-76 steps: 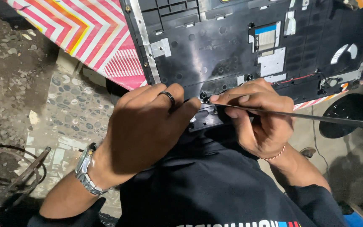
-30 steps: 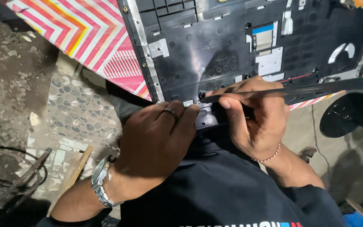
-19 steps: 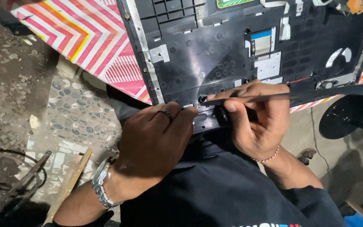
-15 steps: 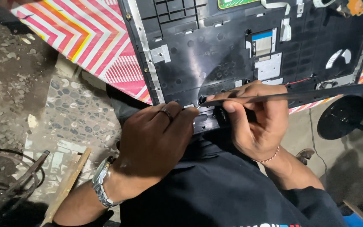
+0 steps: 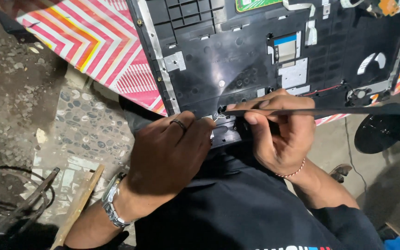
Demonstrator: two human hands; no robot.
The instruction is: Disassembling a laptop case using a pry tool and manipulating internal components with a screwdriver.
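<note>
Left hand point(image 5: 167, 155): fingers curled, pressing near edge of the black plastic laptop shell point(image 5: 237, 60)
Right hand point(image 5: 281, 134): pinching long thin dark metal tool point(image 5: 329, 111), tip at shell edge

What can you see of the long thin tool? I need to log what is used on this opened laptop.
The tool is a long, thin, dark rod, probably metal, lying almost level across the picture. Its right end runs out of view; its left tip sits at the laptop shell's near edge. The right hand grips it near the tip, thumb under, fingers over. The left hand presses on the shell beside the tip; whether it touches the tool cannot be told.
</note>
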